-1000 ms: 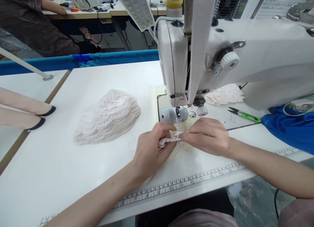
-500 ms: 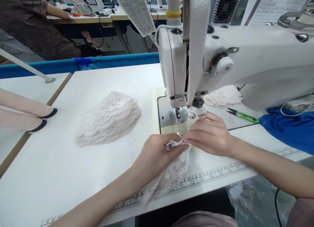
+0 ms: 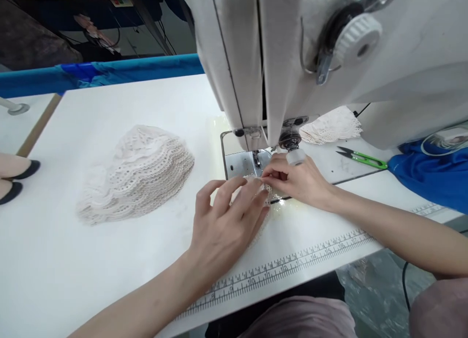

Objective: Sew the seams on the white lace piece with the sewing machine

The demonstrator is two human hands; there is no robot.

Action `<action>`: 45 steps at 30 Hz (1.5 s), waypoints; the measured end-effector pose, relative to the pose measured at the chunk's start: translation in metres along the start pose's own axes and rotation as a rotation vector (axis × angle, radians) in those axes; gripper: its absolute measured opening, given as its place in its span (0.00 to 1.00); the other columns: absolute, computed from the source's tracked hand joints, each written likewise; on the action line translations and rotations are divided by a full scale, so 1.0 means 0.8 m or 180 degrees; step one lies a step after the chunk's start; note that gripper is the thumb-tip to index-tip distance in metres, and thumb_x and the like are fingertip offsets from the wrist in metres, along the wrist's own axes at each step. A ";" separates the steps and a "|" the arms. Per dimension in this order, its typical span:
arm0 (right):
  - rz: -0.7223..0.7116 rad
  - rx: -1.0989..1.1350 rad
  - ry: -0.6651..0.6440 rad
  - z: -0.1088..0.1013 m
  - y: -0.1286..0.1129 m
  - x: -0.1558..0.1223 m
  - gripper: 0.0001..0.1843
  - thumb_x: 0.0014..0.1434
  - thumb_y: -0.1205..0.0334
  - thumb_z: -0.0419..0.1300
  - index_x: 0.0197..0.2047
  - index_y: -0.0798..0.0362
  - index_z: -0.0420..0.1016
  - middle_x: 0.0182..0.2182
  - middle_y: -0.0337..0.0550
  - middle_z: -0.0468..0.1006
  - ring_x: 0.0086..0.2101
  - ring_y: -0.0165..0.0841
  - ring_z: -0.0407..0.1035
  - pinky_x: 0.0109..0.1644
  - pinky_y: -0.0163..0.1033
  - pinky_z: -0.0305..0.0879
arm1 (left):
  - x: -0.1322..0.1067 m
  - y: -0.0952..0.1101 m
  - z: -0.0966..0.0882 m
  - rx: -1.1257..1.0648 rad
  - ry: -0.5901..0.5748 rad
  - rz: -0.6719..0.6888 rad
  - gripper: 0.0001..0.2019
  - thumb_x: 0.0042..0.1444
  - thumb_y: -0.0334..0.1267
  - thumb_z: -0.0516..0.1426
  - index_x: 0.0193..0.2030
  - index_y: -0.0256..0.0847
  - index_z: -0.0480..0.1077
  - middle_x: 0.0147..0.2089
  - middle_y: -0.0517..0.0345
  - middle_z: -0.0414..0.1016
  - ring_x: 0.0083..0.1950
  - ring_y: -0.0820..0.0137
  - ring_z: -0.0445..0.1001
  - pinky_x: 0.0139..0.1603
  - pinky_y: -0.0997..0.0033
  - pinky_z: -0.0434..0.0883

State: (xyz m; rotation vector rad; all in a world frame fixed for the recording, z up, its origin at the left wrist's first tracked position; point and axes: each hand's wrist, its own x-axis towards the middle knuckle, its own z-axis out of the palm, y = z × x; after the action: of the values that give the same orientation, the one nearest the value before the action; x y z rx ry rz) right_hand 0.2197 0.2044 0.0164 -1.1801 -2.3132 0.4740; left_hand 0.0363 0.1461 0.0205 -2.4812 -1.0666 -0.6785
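Note:
Just in front of the presser foot (image 3: 257,158) of a white sewing machine (image 3: 237,60), both hands are on a piece of off-white lace (image 3: 260,230). My left hand (image 3: 228,213) lies over it with bent fingers, covering most of the piece; its fingertips grip the lace near the needle plate (image 3: 237,165). My right hand (image 3: 298,179) pinches the lace edge between thumb and fingers, close to the foot. A white ring-like piece (image 3: 295,156) sits on a finger of that hand. Whether the lace lies under the foot is hidden by my fingers.
A stack of lace pieces (image 3: 146,174) lies left of the machine, and more lace (image 3: 332,126) behind the needle area. Green thread snips (image 3: 361,157) and blue cloth (image 3: 431,172) are at right. A printed ruler (image 3: 263,274) follows the table's front edge.
Both hands have carried the lace forward to the presser foot. My left hand has turned palm down over it. The view has moved closer to the machine.

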 end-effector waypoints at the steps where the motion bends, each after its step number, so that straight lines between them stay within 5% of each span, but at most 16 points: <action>1: 0.0044 0.0003 0.0019 0.000 0.001 0.001 0.05 0.59 0.64 0.62 0.32 0.54 0.77 0.27 0.36 0.75 0.26 0.26 0.66 0.38 0.36 0.56 | 0.000 0.002 -0.002 0.0024 -0.0079 0.0064 0.11 0.58 0.34 0.60 0.48 0.39 0.72 0.47 0.56 0.79 0.49 0.61 0.71 0.50 0.57 0.61; 5: -0.0027 -0.0312 0.0200 0.001 0.009 0.000 0.06 0.61 0.63 0.60 0.34 0.54 0.77 0.30 0.37 0.77 0.29 0.28 0.67 0.43 0.38 0.57 | 0.001 0.003 -0.003 0.0000 -0.0398 0.0026 0.14 0.62 0.35 0.56 0.54 0.38 0.69 0.53 0.59 0.76 0.52 0.63 0.72 0.48 0.57 0.61; 11: -0.1002 -0.1173 0.0615 -0.002 0.013 -0.018 0.13 0.64 0.69 0.52 0.44 0.53 0.77 0.32 0.37 0.79 0.28 0.28 0.66 0.37 0.38 0.53 | 0.003 -0.004 0.005 -0.0091 -0.0468 -0.0118 0.13 0.64 0.36 0.54 0.54 0.39 0.70 0.52 0.60 0.77 0.52 0.62 0.73 0.48 0.56 0.60; 15: -0.1219 -0.1744 0.0604 -0.004 0.007 -0.021 0.12 0.61 0.71 0.52 0.39 0.57 0.77 0.31 0.40 0.79 0.27 0.29 0.63 0.36 0.40 0.51 | 0.005 -0.005 0.008 -0.0040 -0.0508 -0.0162 0.14 0.64 0.36 0.54 0.55 0.39 0.70 0.52 0.60 0.77 0.53 0.62 0.73 0.48 0.56 0.60; 21: -0.1264 -0.1913 0.0592 -0.007 0.006 -0.019 0.13 0.60 0.71 0.50 0.36 0.57 0.77 0.32 0.42 0.78 0.29 0.31 0.64 0.38 0.41 0.52 | 0.003 -0.003 0.005 0.0018 -0.0548 -0.0170 0.14 0.65 0.35 0.53 0.56 0.39 0.68 0.55 0.58 0.75 0.54 0.63 0.72 0.47 0.57 0.59; 28: -0.1145 -0.1775 -0.0053 -0.005 0.001 -0.020 0.22 0.62 0.67 0.49 0.59 0.53 0.67 0.38 0.46 0.77 0.41 0.38 0.66 0.40 0.42 0.52 | 0.000 0.011 -0.007 -0.0001 -0.0583 -0.0026 0.13 0.64 0.34 0.54 0.54 0.39 0.70 0.53 0.55 0.76 0.53 0.64 0.73 0.46 0.59 0.60; 32: -0.0931 -0.1883 -0.0155 -0.014 0.007 -0.020 0.20 0.60 0.66 0.50 0.53 0.55 0.72 0.39 0.49 0.76 0.38 0.40 0.65 0.43 0.45 0.53 | -0.002 0.011 -0.007 0.0007 -0.0544 -0.0041 0.13 0.64 0.35 0.54 0.55 0.40 0.70 0.54 0.55 0.75 0.53 0.64 0.73 0.45 0.59 0.60; 37: -0.0317 -0.2552 0.0281 -0.030 0.019 -0.016 0.13 0.59 0.68 0.50 0.40 0.57 0.76 0.30 0.48 0.76 0.32 0.39 0.63 0.38 0.44 0.50 | -0.001 0.004 -0.004 0.0018 -0.0553 -0.0141 0.14 0.65 0.36 0.52 0.56 0.41 0.68 0.56 0.56 0.74 0.55 0.65 0.72 0.46 0.59 0.60; 45: -0.0915 -0.1857 0.0085 -0.015 0.004 -0.023 0.17 0.61 0.68 0.49 0.48 0.55 0.76 0.36 0.46 0.77 0.37 0.37 0.66 0.41 0.43 0.53 | 0.004 -0.011 0.008 -0.0058 -0.0466 -0.0153 0.15 0.64 0.35 0.53 0.57 0.42 0.68 0.55 0.56 0.74 0.56 0.61 0.72 0.46 0.56 0.60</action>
State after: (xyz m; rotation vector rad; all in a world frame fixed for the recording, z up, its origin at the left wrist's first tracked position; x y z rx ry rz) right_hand 0.2379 0.1924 0.0197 -1.0474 -2.6249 -0.3430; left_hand 0.0335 0.1567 0.0178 -2.5611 -1.1807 -0.5290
